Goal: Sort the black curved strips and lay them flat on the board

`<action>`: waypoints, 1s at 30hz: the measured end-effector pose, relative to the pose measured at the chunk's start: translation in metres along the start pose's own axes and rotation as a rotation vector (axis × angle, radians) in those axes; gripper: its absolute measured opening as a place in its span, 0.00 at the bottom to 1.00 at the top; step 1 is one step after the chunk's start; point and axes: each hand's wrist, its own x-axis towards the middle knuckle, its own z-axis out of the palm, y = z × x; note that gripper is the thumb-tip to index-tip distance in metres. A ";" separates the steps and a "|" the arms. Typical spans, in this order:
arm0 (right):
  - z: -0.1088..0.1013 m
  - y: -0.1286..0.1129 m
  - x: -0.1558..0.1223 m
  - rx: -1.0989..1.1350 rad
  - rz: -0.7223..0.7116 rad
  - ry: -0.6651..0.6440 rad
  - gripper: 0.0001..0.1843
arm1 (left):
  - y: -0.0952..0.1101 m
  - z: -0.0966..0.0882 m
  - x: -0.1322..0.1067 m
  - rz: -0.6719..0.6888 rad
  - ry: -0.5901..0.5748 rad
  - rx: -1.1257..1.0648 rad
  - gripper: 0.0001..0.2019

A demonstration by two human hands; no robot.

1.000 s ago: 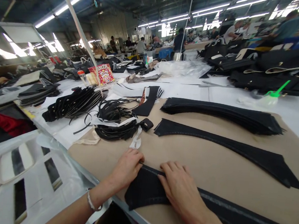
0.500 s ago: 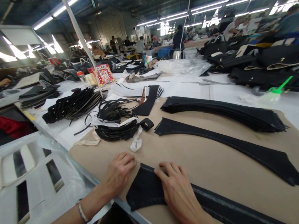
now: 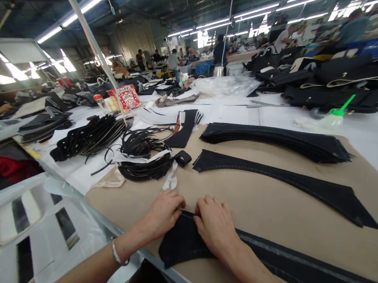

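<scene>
A long black panel [image 3: 182,237], wide at its left end and marked with a pale line along its edges, lies flat on the brown board [image 3: 149,263] before me. My left hand [image 3: 164,213] is closed, thumb and fingers pinching the panel's upper left corner. On the same upper edge, a little to the right, my right hand [image 3: 215,225] has curled fingers gripping the panel. Its forearm covers part of the panel's middle. Farther back lie a similar curved black panel [image 3: 273,175] and a stack of such panels [image 3: 273,139].
Left of the panels sit bundled black strips [image 3: 146,166], a white strip [image 3: 170,178] and a fanned pile of black pieces [image 3: 88,137]. A green-tipped bottle [image 3: 335,118] stands at the back right. The table edge and a white slotted crate [image 3: 43,239] are at lower left.
My left hand has moved right and onto the panel's corner, from just beside it. My right hand has shifted slightly, its fingers more curled at the edge. The view has shifted a little.
</scene>
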 end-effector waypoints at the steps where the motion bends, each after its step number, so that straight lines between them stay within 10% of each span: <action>1: 0.000 0.000 0.001 0.008 -0.001 -0.002 0.03 | 0.000 0.000 0.001 0.002 -0.012 0.000 0.09; 30: 0.025 0.017 -0.017 -0.151 -0.406 0.143 0.09 | -0.002 0.023 -0.027 0.461 0.311 0.404 0.11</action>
